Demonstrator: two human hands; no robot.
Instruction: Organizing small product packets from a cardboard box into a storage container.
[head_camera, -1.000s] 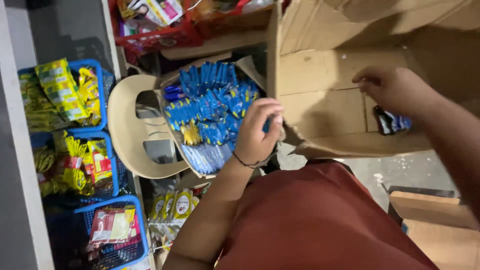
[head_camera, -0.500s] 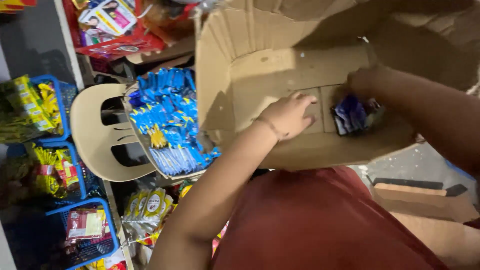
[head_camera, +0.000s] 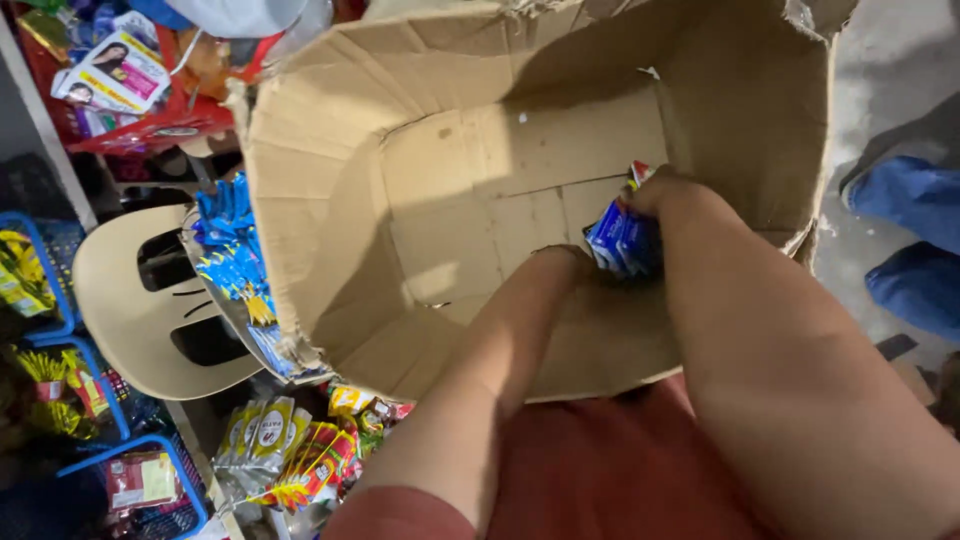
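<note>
Matt cardboard box (head_camera: 450, 200), glossy packets (head_camera: 620, 240)

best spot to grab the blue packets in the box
Grip the blue packets as a bunch across their flat faces, coming from above through the open top of the box. They sit low by the far wall, and the right hand already clasps them from above, so probably only the top is free.
</note>
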